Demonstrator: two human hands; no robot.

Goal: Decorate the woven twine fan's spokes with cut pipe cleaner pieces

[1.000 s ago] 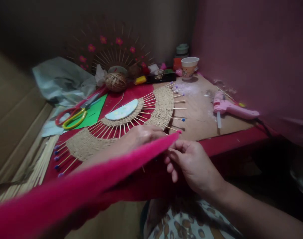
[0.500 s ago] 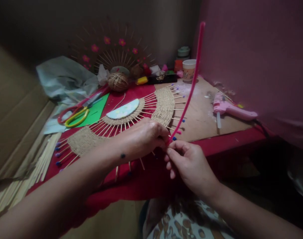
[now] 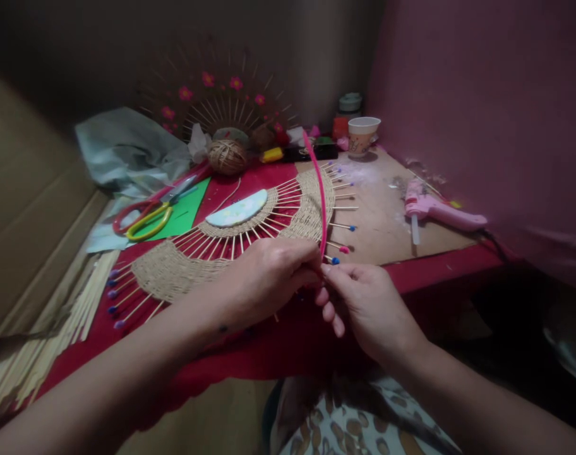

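One pink pipe cleaner (image 3: 322, 196) up in the head view, curving across the woven fan (image 3: 162, 272)! Right hand (image 3: 376, 306) pinches its lower end at the near rim; left hand (image 3: 273, 268) crowds close, its exact grip hidden. Glue gun (image 3: 444, 211) lies rightward.

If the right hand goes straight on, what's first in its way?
The right hand would probably meet the left hand first, by the pink fuzzy stem; the depth between them is unclear.
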